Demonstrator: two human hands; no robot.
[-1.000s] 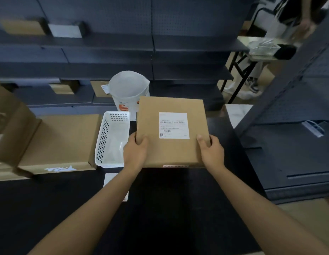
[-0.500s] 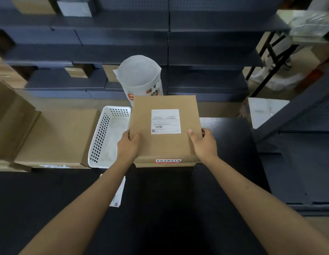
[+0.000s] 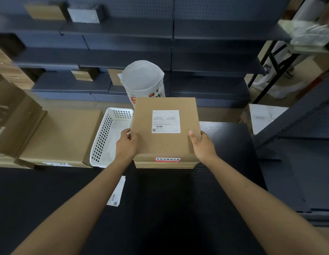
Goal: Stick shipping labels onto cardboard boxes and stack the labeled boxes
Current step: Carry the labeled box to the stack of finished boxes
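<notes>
Far left of the frame: open cardboard cartons (image 3: 10, 115), flaps up. Beside them, left of centre: flat brown box (image 3: 62, 135) lying on the dark surface (image 3: 224, 144). Just right of it, touching or nearly so: white perforated basket (image 3: 106, 137), with what looks like white sheets inside.

Lower centre-left: loose label sheet (image 3: 117, 192) on the surface, partly under the left forearm.

Centre: left hand (image 3: 126, 146), thumb on top of the cardboard box (image 3: 165, 142), fingers curled round its left edge. Box held level, its near edge over the surface; white shipping label (image 3: 166, 121) stuck on the top face, red sticker (image 3: 167, 159) on the near edge. Whether it rests on another box cannot be told.

Behind the box, upper centre: white bag (image 3: 143, 80), standing open.

Centre-right: right hand (image 3: 202, 144), thumb on top, gripping the box's right edge.

Background: dark shelving (image 3: 206, 52) holding small boxes.
</notes>
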